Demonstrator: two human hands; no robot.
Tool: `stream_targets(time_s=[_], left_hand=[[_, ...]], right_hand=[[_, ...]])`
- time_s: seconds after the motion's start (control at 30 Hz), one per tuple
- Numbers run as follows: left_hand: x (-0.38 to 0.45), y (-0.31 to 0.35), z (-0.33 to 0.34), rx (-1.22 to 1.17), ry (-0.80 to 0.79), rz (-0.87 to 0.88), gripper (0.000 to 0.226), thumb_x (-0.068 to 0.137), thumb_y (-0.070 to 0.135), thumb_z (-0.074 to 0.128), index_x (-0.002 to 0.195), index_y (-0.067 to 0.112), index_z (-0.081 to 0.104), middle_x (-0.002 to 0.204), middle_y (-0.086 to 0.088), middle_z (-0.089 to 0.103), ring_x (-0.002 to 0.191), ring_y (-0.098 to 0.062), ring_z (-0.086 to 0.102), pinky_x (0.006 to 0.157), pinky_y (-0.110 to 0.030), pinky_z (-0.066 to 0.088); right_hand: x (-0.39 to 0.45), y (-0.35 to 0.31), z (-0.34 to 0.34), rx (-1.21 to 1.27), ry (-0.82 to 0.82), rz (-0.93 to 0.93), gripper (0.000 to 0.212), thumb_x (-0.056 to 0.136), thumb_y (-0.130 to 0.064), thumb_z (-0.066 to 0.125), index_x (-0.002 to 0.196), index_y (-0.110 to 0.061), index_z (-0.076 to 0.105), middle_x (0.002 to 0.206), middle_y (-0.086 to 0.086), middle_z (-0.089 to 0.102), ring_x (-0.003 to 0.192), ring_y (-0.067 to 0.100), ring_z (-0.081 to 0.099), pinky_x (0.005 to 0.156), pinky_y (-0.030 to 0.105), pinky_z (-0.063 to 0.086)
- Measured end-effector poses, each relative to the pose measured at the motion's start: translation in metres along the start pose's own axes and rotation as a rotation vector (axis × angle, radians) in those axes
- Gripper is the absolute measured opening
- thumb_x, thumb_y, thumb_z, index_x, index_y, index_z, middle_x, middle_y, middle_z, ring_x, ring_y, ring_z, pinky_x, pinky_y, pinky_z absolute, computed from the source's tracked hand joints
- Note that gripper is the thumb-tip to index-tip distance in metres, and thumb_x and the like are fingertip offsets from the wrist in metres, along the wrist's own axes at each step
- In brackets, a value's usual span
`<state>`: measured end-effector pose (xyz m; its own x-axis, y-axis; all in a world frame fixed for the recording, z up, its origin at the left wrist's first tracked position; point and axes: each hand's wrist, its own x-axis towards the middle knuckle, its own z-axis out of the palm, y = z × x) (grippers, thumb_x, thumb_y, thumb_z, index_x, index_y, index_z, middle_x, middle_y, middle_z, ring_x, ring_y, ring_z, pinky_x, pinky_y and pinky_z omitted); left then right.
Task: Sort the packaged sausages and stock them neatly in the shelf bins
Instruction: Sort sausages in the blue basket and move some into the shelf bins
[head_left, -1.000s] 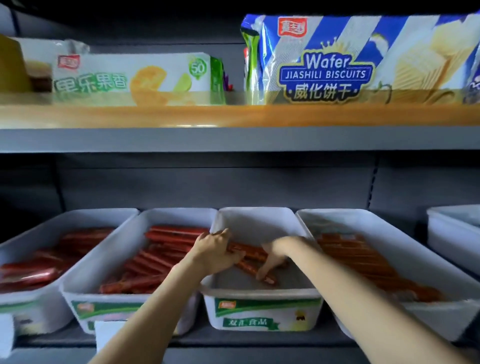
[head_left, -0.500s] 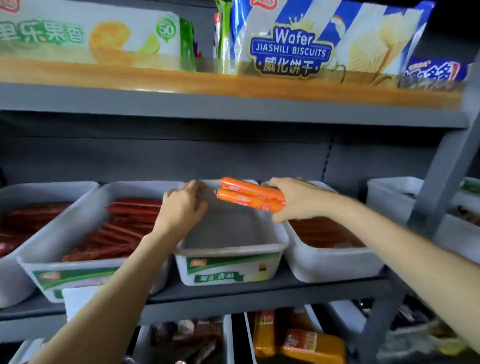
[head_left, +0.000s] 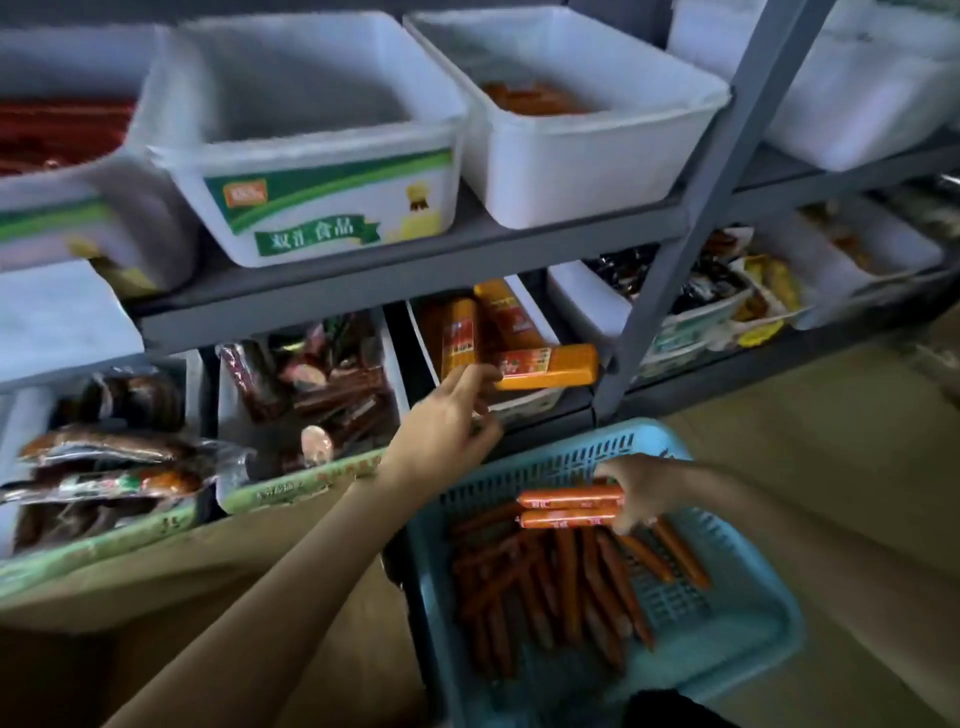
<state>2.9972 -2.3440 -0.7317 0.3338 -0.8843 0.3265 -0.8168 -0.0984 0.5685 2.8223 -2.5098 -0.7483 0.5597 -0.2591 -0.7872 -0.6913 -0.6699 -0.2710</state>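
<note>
Gripping two orange sausages (head_left: 570, 506) over the blue basket's (head_left: 737, 644) far edge, the right hand (head_left: 636, 493) seems to be returning them; the left hand (head_left: 447, 421) hovers loosely curled and empty by the lower shelf's front edge (head_left: 363, 306).

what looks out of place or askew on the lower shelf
One orange pack lies crosswise over the front of its bin, jutting past the rim, while the other packs behind it run front to back. The left hand hangs just short of it. Dark packets in the left bins are heaped unevenly.
</note>
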Motion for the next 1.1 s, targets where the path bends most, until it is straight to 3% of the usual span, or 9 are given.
stream_targets(time_s=[0.1, 0.17, 0.37, 0.57, 0.7, 0.77, 0.87, 0.97, 1.1], left_hand=[[-0.01, -0.012, 0.011, 0.024, -0.05, -0.03, 0.031, 0.089, 0.013, 0.054, 0.12, 0.01, 0.05, 0.105, -0.003, 0.058, 0.08, -0.02, 0.064, 0.067, -0.039, 0.052], [-0.008, -0.012, 0.005, 0.027, -0.046, -0.007, 0.032, 0.088, 0.012, 0.055, 0.12, 0.009, 0.05, 0.107, -0.002, 0.059, 0.082, -0.017, 0.065, 0.066, -0.034, 0.05], [0.04, 0.006, -0.064, 0.062, 0.249, 0.183, 0.037, 0.085, 0.026, 0.041, 0.114, 0.006, 0.051, 0.104, -0.004, 0.059, 0.083, -0.012, 0.058, 0.07, -0.036, 0.05], [0.094, 0.028, -0.162, 0.16, 0.565, 0.18, 0.03, 0.083, 0.014, 0.046, 0.11, 0.004, 0.053, 0.105, -0.006, 0.059, 0.087, -0.011, 0.055, 0.071, -0.032, 0.047], [0.122, 0.032, -0.2, 0.315, 0.659, 0.128, 0.034, 0.081, 0.019, 0.04, 0.109, 0.006, 0.055, 0.103, -0.006, 0.059, 0.082, -0.016, 0.055, 0.066, -0.033, 0.045], [0.138, 0.019, -0.203, 0.404, 0.501, -0.126, 0.041, 0.087, 0.026, 0.037, 0.119, 0.004, 0.05, 0.116, -0.015, 0.055, 0.099, -0.03, 0.056, 0.082, -0.039, 0.045], [0.151, 0.0, -0.197, 0.5, 0.246, -0.466, 0.038, 0.094, 0.034, 0.032, 0.12, 0.012, 0.048, 0.124, -0.012, 0.051, 0.114, -0.034, 0.049, 0.09, -0.041, 0.04], [0.148, -0.004, -0.197, 0.542, 0.23, -0.537, 0.026, 0.093, 0.028, 0.031, 0.102, 0.016, 0.052, 0.116, -0.007, 0.055, 0.112, -0.031, 0.052, 0.082, -0.04, 0.039], [0.149, -0.004, -0.2, 0.457, 0.364, -0.683, 0.025, 0.095, 0.021, 0.033, 0.102, 0.013, 0.056, 0.113, -0.01, 0.061, 0.107, -0.031, 0.055, 0.083, -0.04, 0.043]], right_hand=[[0.022, 0.006, 0.022, -0.081, -0.026, 0.033, 0.057, 0.091, -0.018, 0.06, 0.141, -0.008, 0.035, 0.138, 0.012, 0.044, 0.115, 0.024, 0.05, 0.089, 0.029, 0.043], [0.024, 0.003, 0.009, -0.138, 0.05, 0.006, 0.049, 0.094, -0.018, 0.056, 0.137, -0.002, 0.04, 0.142, 0.016, 0.041, 0.124, 0.029, 0.046, 0.098, 0.037, 0.039], [-0.042, -0.056, -0.084, 0.01, 0.736, -0.383, 0.027, 0.09, -0.011, 0.06, 0.116, -0.012, 0.06, 0.105, -0.003, 0.061, 0.095, 0.01, 0.058, 0.069, 0.005, 0.043], [-0.119, -0.124, -0.169, 0.234, 1.058, -0.767, 0.02, 0.087, -0.008, 0.063, 0.105, -0.017, 0.063, 0.099, 0.002, 0.068, 0.09, 0.009, 0.062, 0.079, 0.015, 0.048], [-0.125, -0.17, -0.221, 0.056, 0.948, -0.82, 0.026, 0.086, -0.018, 0.067, 0.111, -0.021, 0.061, 0.107, -0.002, 0.063, 0.097, 0.011, 0.06, 0.086, 0.024, 0.05], [-0.114, -0.185, -0.246, -0.195, 0.916, -0.753, 0.03, 0.085, -0.029, 0.066, 0.114, -0.024, 0.059, 0.114, -0.002, 0.056, 0.107, 0.015, 0.053, 0.093, 0.031, 0.044], [-0.097, -0.19, -0.272, -0.15, 0.868, -0.744, 0.037, 0.084, -0.035, 0.067, 0.117, -0.025, 0.057, 0.118, -0.002, 0.05, 0.111, 0.017, 0.049, 0.095, 0.033, 0.042], [-0.081, -0.202, -0.279, -0.181, 0.605, -0.776, 0.047, 0.081, -0.036, 0.071, 0.123, -0.021, 0.055, 0.122, -0.003, 0.054, 0.11, 0.014, 0.052, 0.093, 0.03, 0.044], [-0.046, -0.248, -0.281, -0.468, 0.315, -0.648, 0.045, 0.084, -0.029, 0.07, 0.124, -0.013, 0.059, 0.121, 0.003, 0.062, 0.102, 0.021, 0.06, 0.086, 0.034, 0.051]])
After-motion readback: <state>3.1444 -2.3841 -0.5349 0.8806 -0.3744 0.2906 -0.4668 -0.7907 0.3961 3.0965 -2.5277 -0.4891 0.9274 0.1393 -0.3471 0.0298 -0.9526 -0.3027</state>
